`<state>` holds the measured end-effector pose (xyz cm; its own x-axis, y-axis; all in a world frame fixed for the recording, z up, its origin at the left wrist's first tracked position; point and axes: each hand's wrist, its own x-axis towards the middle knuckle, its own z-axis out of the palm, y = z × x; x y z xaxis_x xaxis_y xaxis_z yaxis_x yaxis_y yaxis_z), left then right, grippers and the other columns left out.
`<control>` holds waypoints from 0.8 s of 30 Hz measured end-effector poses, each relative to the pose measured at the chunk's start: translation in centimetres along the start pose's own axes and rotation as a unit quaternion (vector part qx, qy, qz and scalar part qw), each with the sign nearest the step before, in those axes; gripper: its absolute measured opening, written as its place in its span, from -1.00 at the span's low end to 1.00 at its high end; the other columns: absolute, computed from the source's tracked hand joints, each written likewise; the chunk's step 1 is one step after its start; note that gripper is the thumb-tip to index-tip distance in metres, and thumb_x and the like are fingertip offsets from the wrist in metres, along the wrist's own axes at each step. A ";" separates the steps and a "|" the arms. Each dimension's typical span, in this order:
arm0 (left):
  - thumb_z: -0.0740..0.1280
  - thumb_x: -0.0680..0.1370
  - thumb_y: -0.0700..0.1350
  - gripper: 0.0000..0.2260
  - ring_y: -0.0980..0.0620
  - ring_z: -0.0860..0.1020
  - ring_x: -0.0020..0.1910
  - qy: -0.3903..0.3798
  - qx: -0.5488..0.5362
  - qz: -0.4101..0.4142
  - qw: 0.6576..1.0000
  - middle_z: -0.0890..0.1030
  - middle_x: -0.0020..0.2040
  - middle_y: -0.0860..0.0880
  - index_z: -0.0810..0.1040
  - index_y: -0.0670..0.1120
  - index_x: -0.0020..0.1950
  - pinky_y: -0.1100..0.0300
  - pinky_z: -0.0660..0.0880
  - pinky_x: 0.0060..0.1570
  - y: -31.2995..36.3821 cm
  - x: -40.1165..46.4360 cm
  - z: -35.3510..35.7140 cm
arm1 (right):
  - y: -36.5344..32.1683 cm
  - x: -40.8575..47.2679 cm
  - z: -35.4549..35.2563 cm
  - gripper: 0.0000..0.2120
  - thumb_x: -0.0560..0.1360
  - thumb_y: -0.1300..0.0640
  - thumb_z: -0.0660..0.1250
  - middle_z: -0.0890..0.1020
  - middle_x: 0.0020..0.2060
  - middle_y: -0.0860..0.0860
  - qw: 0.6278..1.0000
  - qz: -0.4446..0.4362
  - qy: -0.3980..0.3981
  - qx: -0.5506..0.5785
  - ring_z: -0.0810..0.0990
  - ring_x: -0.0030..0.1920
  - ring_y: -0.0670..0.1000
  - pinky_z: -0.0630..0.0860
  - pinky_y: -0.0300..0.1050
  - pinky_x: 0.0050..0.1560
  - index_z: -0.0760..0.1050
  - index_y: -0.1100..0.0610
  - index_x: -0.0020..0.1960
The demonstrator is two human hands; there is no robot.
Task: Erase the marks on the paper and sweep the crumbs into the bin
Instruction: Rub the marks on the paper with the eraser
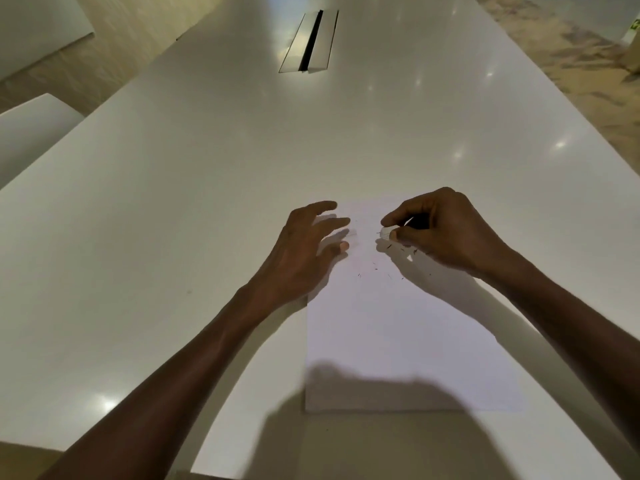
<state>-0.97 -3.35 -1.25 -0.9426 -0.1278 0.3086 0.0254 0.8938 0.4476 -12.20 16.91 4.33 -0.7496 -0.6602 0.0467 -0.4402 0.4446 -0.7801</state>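
Note:
A white sheet of paper lies on the white table in front of me. My right hand pinches a small white eraser against the paper near its far edge. Dark eraser crumbs are scattered on the sheet just below the eraser. My left hand rests on the paper's far left corner with its fingers spread, holding nothing. No bin is in view.
A metal cable hatch with a dark slot is set into the table far ahead. White seat surfaces stand off the table's left edge. Patterned floor shows to the right.

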 end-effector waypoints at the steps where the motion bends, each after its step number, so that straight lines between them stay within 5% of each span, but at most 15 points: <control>1: 0.24 0.58 0.12 -0.56 -0.06 0.32 0.43 -0.016 0.008 0.003 1.000 0.41 0.46 -0.09 0.57 -0.11 0.34 0.28 0.16 0.40 -0.3 -0.3 0.1 | 0.1 0.2 0.2 -0.89 0.45 0.23 0.45 0.60 -0.50 -0.30 1.000 -0.007 -0.003 -0.013 0.55 -0.48 -0.12 0.36 -0.49 -0.42 0.70 0.06 -0.08; 5: 0.21 0.58 0.21 -0.39 0.01 0.17 0.56 -0.069 -0.011 -0.034 0.997 0.26 0.57 -0.10 0.40 -0.17 0.49 0.07 0.16 0.52 -0.2 -0.9 -0.3 | -0.2 0.8 1.3 -0.89 0.45 0.24 0.44 0.59 -0.44 -0.24 0.998 -0.042 -0.005 -0.053 0.61 -0.35 -0.15 0.43 -0.48 -0.32 0.71 0.11 -0.07; 9: 0.27 0.40 0.46 0.04 0.15 -0.12 0.59 -0.174 0.013 -0.075 0.982 -0.08 0.63 0.00 -0.04 -0.15 0.62 0.21 -0.08 0.53 -0.3 -1.4 -0.7 | -0.1 1.3 2.6 -0.93 0.43 0.20 0.45 0.70 -0.28 -0.10 0.992 -0.078 -0.018 -0.094 0.62 -0.27 -0.19 0.46 -0.41 -0.26 0.71 0.11 -0.12; 12: 0.20 0.26 0.60 0.21 0.17 -0.21 0.57 -0.207 0.054 -0.082 0.973 -0.21 0.62 0.05 -0.18 -0.10 0.62 0.20 -0.13 0.54 -0.5 -1.4 -0.5 | 0.2 1.6 3.3 -0.92 0.43 0.19 0.43 0.70 -0.31 -0.07 0.988 -0.091 -0.033 -0.119 0.61 -0.30 -0.17 0.44 -0.39 -0.30 0.70 0.12 -0.19; 20: 0.18 0.25 0.64 0.21 0.18 -0.25 0.57 -0.220 0.082 -0.068 0.970 -0.28 0.61 0.12 -0.25 -0.05 0.62 0.10 -0.11 0.56 -1.3 -1.3 -0.1 | 1.0 3.8 4.3 -0.89 0.42 0.26 0.40 0.71 -0.28 -0.01 0.976 -0.157 -0.012 -0.147 0.61 -0.28 -0.09 0.51 -0.28 -0.22 0.70 0.17 -0.21; 24: 0.21 0.28 0.60 0.19 0.18 -0.26 0.56 -0.224 0.078 -0.072 0.969 -0.30 0.60 0.12 -0.26 -0.05 0.61 0.15 -0.17 0.54 -0.9 -1.2 -0.4 | 1.6 6.4 4.9 -0.86 0.41 0.24 0.35 0.68 -0.35 0.10 0.964 -0.194 0.005 -0.181 0.63 -0.32 0.03 0.56 -0.06 -0.25 0.65 0.24 -0.27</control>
<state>0.29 -4.19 -1.75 -0.9836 -0.0878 -0.1575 -0.1344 0.9392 0.3160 -15.30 10.48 0.32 -0.4971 -0.8145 0.2992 -0.8311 0.3479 -0.4338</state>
